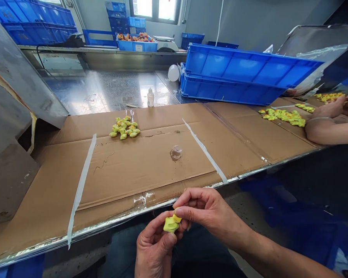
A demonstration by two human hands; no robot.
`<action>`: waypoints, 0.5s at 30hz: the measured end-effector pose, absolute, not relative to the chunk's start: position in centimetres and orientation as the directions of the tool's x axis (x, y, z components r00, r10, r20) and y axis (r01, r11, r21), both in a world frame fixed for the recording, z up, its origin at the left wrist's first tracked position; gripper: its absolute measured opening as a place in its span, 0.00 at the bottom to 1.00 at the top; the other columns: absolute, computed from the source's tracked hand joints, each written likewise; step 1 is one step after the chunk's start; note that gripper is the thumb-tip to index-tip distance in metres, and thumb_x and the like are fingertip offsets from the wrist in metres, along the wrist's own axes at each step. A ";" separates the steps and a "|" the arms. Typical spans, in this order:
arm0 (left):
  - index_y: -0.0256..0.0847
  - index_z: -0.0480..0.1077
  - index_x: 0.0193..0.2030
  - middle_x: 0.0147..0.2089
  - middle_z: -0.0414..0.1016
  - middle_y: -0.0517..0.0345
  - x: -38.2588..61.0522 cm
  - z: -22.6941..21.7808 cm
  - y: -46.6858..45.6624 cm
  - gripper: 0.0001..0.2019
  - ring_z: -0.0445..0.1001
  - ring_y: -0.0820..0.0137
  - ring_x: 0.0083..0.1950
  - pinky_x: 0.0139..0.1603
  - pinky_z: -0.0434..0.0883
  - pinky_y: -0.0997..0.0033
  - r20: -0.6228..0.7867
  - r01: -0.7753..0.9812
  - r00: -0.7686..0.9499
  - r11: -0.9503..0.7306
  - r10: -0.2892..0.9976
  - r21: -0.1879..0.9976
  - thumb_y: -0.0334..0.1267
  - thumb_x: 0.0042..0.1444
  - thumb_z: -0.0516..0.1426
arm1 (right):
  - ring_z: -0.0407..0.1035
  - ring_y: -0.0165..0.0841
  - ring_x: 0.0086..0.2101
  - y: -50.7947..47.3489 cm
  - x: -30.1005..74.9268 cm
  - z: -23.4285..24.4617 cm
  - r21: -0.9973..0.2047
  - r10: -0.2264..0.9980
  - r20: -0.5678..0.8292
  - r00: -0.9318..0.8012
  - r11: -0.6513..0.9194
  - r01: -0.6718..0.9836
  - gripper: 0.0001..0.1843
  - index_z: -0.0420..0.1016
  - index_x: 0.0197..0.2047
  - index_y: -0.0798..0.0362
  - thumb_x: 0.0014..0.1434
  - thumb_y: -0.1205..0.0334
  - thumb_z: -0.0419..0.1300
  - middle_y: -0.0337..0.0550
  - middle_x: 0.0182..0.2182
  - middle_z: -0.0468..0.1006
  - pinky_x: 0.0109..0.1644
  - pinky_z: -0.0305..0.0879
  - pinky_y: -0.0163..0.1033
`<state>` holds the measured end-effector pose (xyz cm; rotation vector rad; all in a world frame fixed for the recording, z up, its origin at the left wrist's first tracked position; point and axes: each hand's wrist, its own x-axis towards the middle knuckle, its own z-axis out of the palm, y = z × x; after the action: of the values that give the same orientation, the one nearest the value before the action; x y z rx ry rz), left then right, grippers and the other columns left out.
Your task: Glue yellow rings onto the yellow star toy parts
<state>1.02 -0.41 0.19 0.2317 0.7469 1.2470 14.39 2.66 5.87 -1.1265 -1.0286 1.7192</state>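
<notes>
Just in front of the table's front edge, my left hand (156, 243) holds a small yellow-green figure (170, 224) between thumb and fingers. My right hand (204, 208) pinches a small orange-yellow piece (176, 218) against the top of that figure. The fingers partly hide both, and I cannot tell what the figure depicts. On the cardboard beyond lies a heap of similar yellow-green figures (124, 127). Nearer to my hands, a small clear cup (176, 152) stands on a dark wet patch.
Cardboard (127, 170) with white tape strips covers the table. A small clear bottle (150, 97) stands behind it, left of stacked blue crates (232, 77). At right, another person's hands (330, 112) are by more yellow-green figures (284, 116). A metal housing (11, 146) borders the left.
</notes>
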 end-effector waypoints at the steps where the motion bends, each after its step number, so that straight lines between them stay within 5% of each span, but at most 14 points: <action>1: 0.42 0.81 0.31 0.29 0.83 0.54 1.0 0.2 -0.4 0.17 0.78 0.72 0.28 0.32 0.73 0.80 -0.378 -0.772 0.122 0.327 0.918 0.545 0.35 0.29 0.73 | 0.72 0.28 0.23 2.6 14.3 5.9 -0.923 0.922 -0.280 -0.266 -0.335 -0.191 0.16 0.75 0.31 0.59 0.49 0.55 0.71 0.41 0.23 0.77 0.30 0.71 0.32; 8: 0.45 0.80 0.29 0.29 0.82 0.56 0.9 0.2 -0.1 0.15 0.74 0.76 0.20 0.20 0.68 0.83 -0.343 -0.766 0.079 0.277 0.936 0.580 0.33 0.30 0.73 | 0.69 0.24 0.23 2.9 14.5 6.0 -0.946 0.939 -0.253 -0.235 -0.291 -0.144 0.12 0.76 0.31 0.60 0.52 0.59 0.70 0.40 0.24 0.77 0.29 0.67 0.27; 15: 0.41 0.79 0.25 0.34 0.83 0.50 0.6 1.2 0.6 0.14 0.80 0.68 0.27 0.27 0.75 0.80 -0.441 -0.758 -0.011 0.280 0.897 0.589 0.38 0.29 0.73 | 0.69 0.27 0.24 4.4 15.7 7.5 -0.981 0.975 -0.177 -0.131 -0.185 -0.056 0.16 0.76 0.31 0.57 0.49 0.53 0.71 0.38 0.23 0.75 0.30 0.67 0.30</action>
<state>0.63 0.58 1.18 0.1984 0.8737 1.3228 15.72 4.36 7.53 -1.2279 -1.1579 1.4695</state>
